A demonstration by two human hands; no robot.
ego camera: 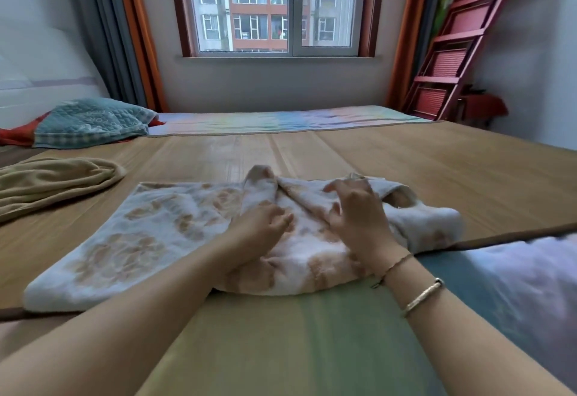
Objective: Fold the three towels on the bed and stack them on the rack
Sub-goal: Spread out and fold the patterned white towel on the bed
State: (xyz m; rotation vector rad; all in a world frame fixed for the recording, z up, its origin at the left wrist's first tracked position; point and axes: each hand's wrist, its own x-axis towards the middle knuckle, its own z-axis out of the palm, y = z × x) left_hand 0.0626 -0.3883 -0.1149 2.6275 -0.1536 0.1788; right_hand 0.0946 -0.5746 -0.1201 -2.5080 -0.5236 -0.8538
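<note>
Item 1. White terry towel with faded tan blotches (150,233), lying on the woven straw-coloured bed mat (406,161) right before me. Its left part lies flat; its right part is bunched into soft ridges, which I judge is why both my hands are there: that end wants straightening before any fold.

Item 2. My left hand (265,220), resting on the middle of the towel, fingers curled loosely down against the cloth. Whether they pinch a fold I cannot tell.

Item 3. My right hand (356,211), fingers spread and bent like a claw over the rumpled right part, fingertips touching the raised ridge. Pressing or gathering, not clamped. Two thin bangles on that wrist.

Item 4. Olive-tan plush towel (53,183), heaped unfolded at the mat's left edge, well apart from the first.

Item 5. Teal quilted cloth (90,120), at the far left near the headboard; whether it is the third towel is unclear.

Item 6. Red slatted metal rack (452,45), leaning in the far right corner. No towels seen on it. By my judgement, the task is at its first fold.
</note>
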